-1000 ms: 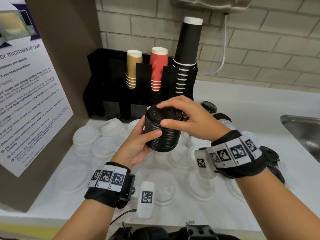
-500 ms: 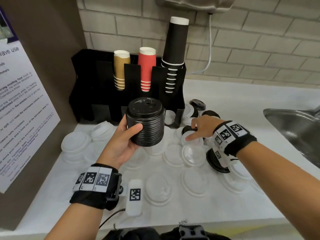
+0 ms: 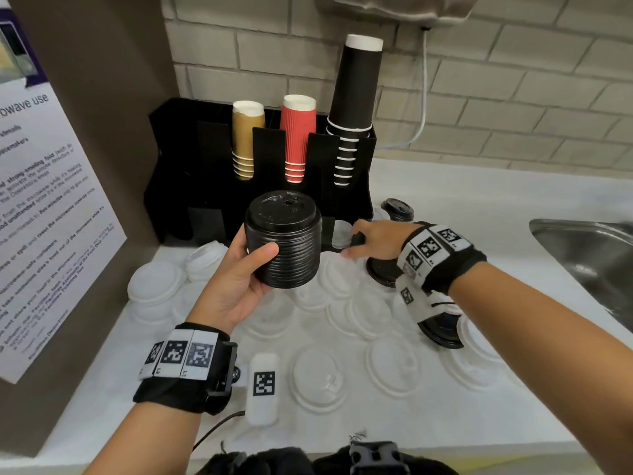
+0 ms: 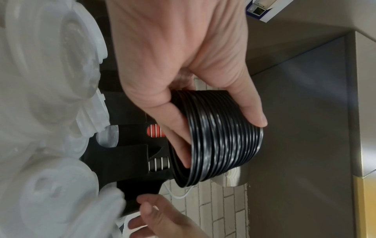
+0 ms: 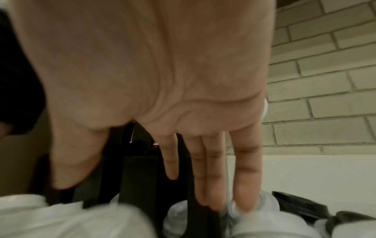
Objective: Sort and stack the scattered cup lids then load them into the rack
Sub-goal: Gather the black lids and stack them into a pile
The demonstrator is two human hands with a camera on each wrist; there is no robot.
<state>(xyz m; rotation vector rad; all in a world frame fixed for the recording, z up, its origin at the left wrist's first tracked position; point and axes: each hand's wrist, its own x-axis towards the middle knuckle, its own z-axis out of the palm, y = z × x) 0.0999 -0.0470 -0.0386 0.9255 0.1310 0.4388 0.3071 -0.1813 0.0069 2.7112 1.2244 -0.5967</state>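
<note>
— Pictured in front of the black cup rack [image 3: 178, 166]: a stack of black lids [image 3: 286, 241], upright, lifted off the counter [image 3: 462, 207]. Why up there and not set down?

— Probably kept as a collecting base. Left hand [image 3: 236, 279] wrapped round its ribbed side, thumb across the front and fingers behind, so that the top stays free for another lid.

— And the right hand [image 3: 373, 240]?

— Stretched low toward the foot of the rack at its right end, fingers [image 5: 247, 190] straight and spread a little, nothing clasped. Tips down among the pale lids there (too blurred to say which one is touched).

— Anything loaded yet?

— Hard to tell; lower slots mostly in shadow. Only paper cups [image 3: 297, 138] plainly seen in the rack's upper bays. White lids [image 3: 317, 378] scattered flat across the counter in front of the rack, and a loose black lid [image 3: 399, 209] just right of it.

— Read of the moment?

— Sorting by colour, most likely: blacks gathered first, whites left lying for later.
</note>
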